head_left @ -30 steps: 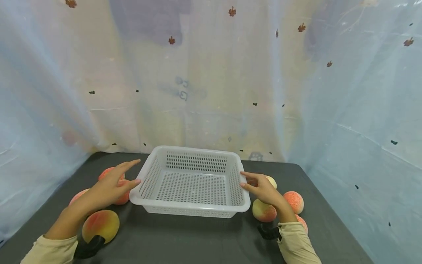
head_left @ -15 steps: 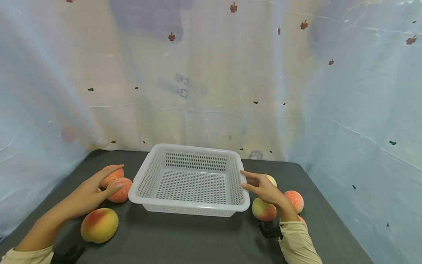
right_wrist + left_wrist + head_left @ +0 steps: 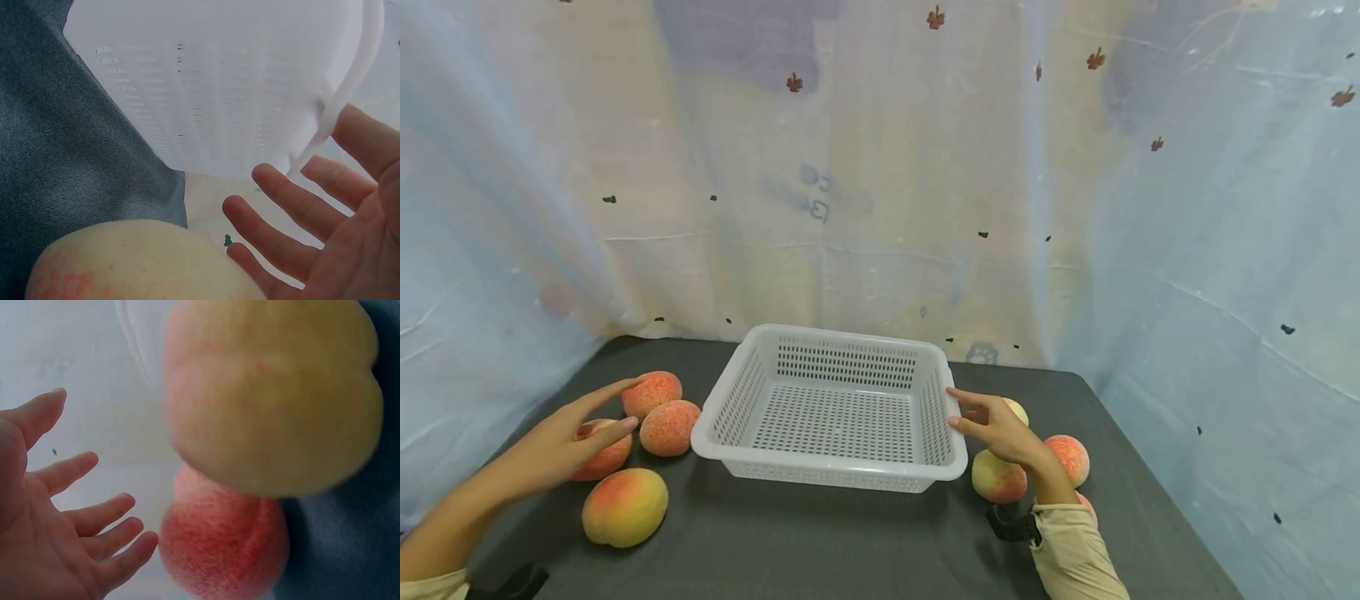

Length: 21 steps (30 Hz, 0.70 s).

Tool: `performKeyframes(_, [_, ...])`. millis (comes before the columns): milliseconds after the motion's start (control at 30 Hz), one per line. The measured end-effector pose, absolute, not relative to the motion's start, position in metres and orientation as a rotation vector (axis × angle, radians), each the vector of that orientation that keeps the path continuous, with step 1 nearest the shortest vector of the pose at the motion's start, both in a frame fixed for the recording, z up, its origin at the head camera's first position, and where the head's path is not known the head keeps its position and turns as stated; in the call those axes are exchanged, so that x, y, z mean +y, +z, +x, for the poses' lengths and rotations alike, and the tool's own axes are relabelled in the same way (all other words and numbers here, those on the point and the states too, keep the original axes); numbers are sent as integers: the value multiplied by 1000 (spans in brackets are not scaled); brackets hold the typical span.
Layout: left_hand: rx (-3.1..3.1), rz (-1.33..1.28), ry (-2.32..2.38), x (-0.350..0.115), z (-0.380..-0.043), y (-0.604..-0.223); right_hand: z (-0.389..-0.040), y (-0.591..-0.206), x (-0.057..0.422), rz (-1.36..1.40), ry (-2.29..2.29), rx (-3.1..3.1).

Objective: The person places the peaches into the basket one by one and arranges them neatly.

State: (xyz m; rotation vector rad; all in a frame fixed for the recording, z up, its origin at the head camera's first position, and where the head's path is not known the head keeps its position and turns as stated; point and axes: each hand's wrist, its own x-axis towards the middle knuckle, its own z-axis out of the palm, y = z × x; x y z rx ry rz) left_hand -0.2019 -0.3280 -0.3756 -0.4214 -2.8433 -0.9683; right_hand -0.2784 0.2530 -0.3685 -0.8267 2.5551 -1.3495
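A white perforated plastic basket [image 3: 838,425] stands in the middle of the dark table, nothing inside it. My right hand [image 3: 1000,427] has its thumb and index fingertips at the basket's right rim; in the right wrist view its other fingers extend under that rim, loosely spread. Over the left-hand peaches hovers my left hand [image 3: 561,442], fingers extended and palm holding nothing. Near it lie a red peach [image 3: 606,457], two more orange-red peaches [image 3: 651,394] and a larger yellow-red peach [image 3: 625,507]. The left wrist view shows the yellow peach [image 3: 275,394] beside the spread fingers.
Right of the basket, several peaches lie around my right forearm, among them a yellow-red peach [image 3: 998,477] and an orange one [image 3: 1067,460]. A pale plastic curtain [image 3: 880,167] hangs behind the table [image 3: 850,550] and along its sides.
My left hand has drawn back from beside the basket's left rim, leftward and toward me, uncovering the peaches there. My right hand and the basket have stayed in place.
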Motion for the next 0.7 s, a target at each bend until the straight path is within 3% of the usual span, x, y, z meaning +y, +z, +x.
performKeyframes(500, [-2597,-606,-925,-372,-212,-398,-278,-368,256,-853,-1366,2534])
performKeyframes(700, [-2744,-428,-833,-381,-208,-406,-276,-368,254,-870,-1351,2528])
